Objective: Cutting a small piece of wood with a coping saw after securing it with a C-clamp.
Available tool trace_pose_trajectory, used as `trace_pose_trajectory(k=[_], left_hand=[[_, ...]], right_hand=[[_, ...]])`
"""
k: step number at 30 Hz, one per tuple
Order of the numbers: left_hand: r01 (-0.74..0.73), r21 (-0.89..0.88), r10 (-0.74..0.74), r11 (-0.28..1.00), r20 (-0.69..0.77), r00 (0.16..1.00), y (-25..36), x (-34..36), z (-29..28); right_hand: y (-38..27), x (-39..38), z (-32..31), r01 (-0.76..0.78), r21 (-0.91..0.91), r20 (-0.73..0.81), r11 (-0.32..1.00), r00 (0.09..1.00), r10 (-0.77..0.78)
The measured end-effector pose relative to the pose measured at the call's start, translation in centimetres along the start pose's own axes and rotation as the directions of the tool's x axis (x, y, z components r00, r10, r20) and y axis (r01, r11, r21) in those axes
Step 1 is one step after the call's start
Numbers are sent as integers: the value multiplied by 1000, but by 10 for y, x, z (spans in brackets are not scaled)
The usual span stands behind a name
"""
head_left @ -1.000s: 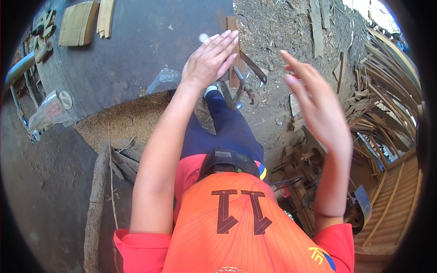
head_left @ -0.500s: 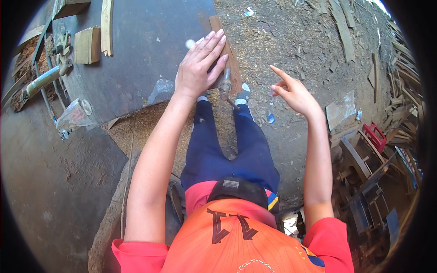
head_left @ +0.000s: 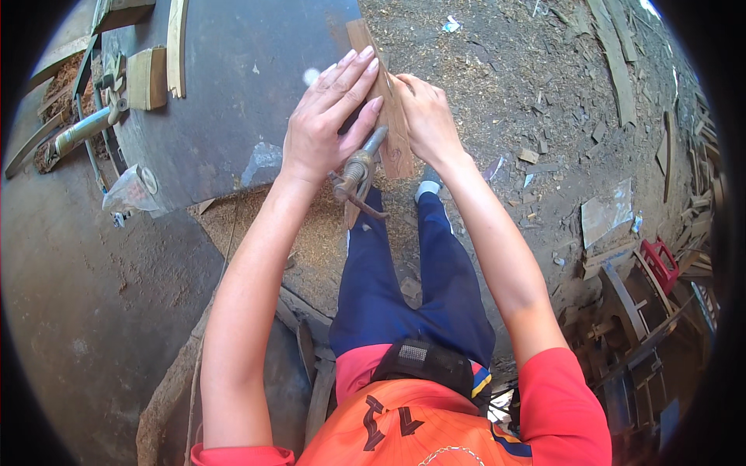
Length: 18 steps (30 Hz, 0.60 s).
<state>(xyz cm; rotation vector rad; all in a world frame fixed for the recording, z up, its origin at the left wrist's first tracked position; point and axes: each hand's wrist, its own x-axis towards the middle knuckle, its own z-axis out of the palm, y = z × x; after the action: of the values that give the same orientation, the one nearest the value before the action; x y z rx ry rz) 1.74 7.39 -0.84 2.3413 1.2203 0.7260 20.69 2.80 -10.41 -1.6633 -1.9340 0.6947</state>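
A narrow reddish-brown wooden board (head_left: 398,144) lies along the right edge of the dark worktable (head_left: 225,70). My left hand (head_left: 326,116) rests on the tabletop side, fingers stretched out and close together, their tips touching the board's left edge. From the other side, my right hand (head_left: 426,116) holds the board's right edge with bent fingers, partly hidden. A rusty screw clamp (head_left: 357,172) with a bar handle sits at the table's near corner, just below my left hand and beside the board's near end.
At the left stand a wooden block (head_left: 146,79), a thin wood strip (head_left: 177,46), a metal pipe (head_left: 81,130) and a clear plastic bag (head_left: 130,189). Wood scraps and shavings litter the ground at right. A red plastic stool (head_left: 659,264) lies near dark machinery.
My right hand has come leftward from open air onto the board's right edge. The left hand stays by the board. My view has shifted slightly.
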Motion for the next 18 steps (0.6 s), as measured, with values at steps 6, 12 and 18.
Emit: trace_pose_trajectory(k=[6,12,18], left_hand=[[0,-8,0,1000,-7,1000,0,-1,0],[-4,2,4,1000,-19,1000,1,-2,-1],[-41,40,44,998,-68,997,-2,0,2]], right_hand=[[16,-3,18,146,-135,-67,980,985,-156],[30,-33,8,245,-111,-64,963,965,-253],[19,-77,8,-139,357,12,924,989,144]])
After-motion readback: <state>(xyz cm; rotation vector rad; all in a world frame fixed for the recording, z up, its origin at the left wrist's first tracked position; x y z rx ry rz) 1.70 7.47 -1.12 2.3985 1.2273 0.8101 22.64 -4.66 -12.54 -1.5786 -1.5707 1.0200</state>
